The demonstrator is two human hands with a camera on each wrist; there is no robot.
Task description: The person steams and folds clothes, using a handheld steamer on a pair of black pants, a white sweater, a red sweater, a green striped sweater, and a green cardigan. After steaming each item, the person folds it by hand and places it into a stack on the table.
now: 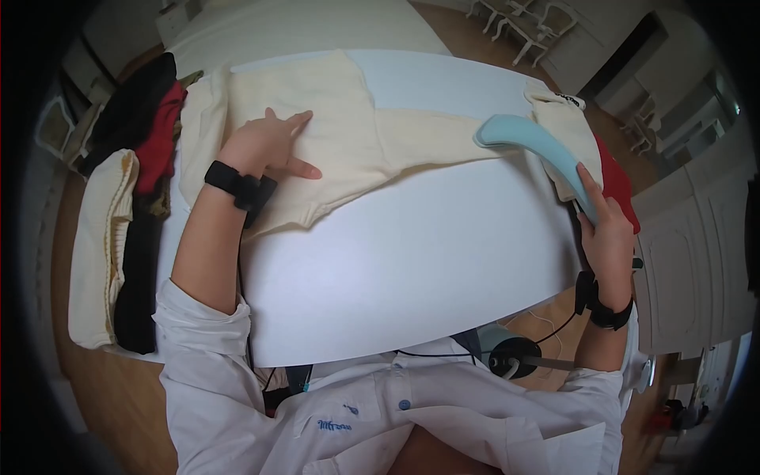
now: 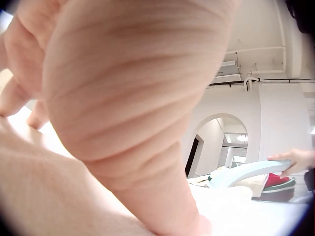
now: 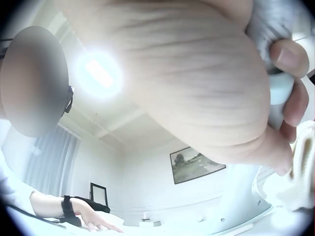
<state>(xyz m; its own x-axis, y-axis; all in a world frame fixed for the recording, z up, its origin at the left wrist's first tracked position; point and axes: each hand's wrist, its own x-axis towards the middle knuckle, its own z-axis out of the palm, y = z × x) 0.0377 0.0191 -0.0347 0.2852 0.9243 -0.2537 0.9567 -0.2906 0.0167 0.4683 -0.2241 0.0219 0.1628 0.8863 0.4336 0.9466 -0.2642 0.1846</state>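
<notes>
A cream knit sweater (image 1: 336, 87) lies spread on the white table, one sleeve (image 1: 427, 138) stretched to the right. My left hand (image 1: 265, 146) rests on its body with fingers spread; the left wrist view shows its fingertips down on the bright surface. The right hand (image 1: 608, 237) grips the handle of a pale-blue curved handheld tool (image 1: 546, 146) with a broad rounded head. That head overlaps the sleeve's right end in the head view. In the right wrist view, the thumb (image 3: 289, 58) and fingers curl round the handle. I cannot tell the tool's exact kind.
Folded cream cloth (image 1: 566, 127) and a red garment (image 1: 616, 186) sit at the table's right end. Black, red and cream clothes (image 1: 99, 253) are stacked along the left edge. A grey cylinder (image 1: 507, 352) stands by the near edge, with a dark cable beside it.
</notes>
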